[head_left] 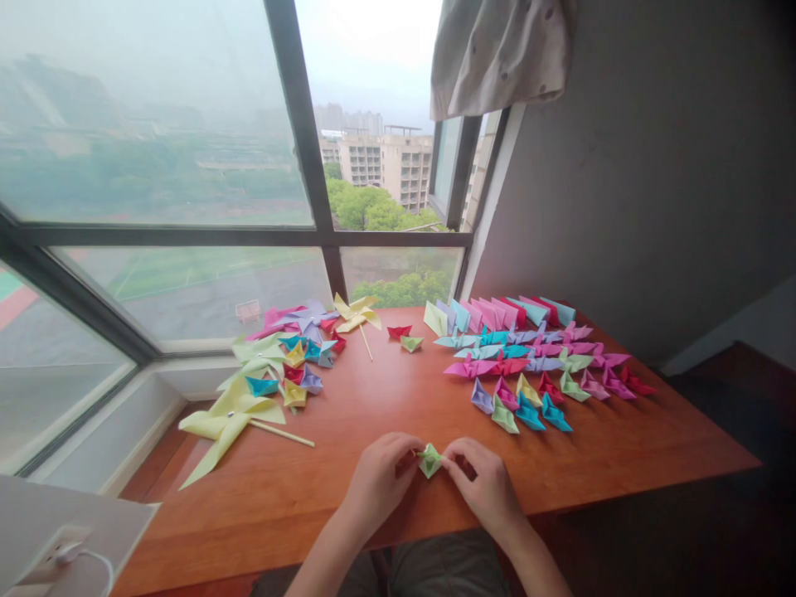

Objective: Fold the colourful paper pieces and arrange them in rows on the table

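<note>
Between my two hands, just above the front part of the wooden table (298,497), is a small light green origami boat (429,461). My left hand (386,474) pinches its left end between thumb and fingers. On the other side, my right hand (478,477) grips the right end the same way. The fingertips cover both ends of the folded paper, while its middle shows. Nearest to my right hand lie several finished paper boats, among them a light green boat (504,415) and a blue boat (555,413).
Paper pinwheels, such as a yellow pinwheel (230,419) with a stick, lie at the left beside a cluster of small boats. Rows of folded paper cranes (491,366) fill the right back. A red boat (399,332) sits near the window frame (249,237).
</note>
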`<state>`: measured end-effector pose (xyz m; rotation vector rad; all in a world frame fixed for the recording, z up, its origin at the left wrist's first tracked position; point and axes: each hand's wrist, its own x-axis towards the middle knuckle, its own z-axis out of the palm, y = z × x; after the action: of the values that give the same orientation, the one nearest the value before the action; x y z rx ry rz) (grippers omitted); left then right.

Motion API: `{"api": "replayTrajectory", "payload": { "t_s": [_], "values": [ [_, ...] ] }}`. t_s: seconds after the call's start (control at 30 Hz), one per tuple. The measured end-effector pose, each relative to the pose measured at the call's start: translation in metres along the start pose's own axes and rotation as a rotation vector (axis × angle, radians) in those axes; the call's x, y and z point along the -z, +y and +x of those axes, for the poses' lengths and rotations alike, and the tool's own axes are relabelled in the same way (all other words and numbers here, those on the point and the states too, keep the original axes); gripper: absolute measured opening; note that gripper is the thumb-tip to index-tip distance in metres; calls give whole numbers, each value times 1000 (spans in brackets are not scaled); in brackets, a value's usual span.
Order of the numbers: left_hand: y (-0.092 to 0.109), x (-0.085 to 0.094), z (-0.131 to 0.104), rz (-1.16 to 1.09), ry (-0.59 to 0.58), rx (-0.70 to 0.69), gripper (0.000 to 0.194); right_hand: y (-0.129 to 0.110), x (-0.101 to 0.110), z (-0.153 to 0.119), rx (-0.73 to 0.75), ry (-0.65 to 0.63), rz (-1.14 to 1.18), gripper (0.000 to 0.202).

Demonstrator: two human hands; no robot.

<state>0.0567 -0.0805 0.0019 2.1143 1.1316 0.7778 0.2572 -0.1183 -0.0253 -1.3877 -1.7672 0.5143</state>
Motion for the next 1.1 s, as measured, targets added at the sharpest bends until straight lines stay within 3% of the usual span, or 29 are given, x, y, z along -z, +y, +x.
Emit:
{"api": "replayTrajectory", "payload": {
  "t_s": [0.33,0.7,1.1],
  "values": [
    [-1,-4,2,77,-11,-19,22,-3,2,3,44,-16,-56,12],
    [7,-11,4,264,-66,-138,16,-11,1,7,121,-115,-247,12],
    [5,-8,2,62,-25,-92,17,-9,1,3,122,-48,-134,16]
  ]
}}
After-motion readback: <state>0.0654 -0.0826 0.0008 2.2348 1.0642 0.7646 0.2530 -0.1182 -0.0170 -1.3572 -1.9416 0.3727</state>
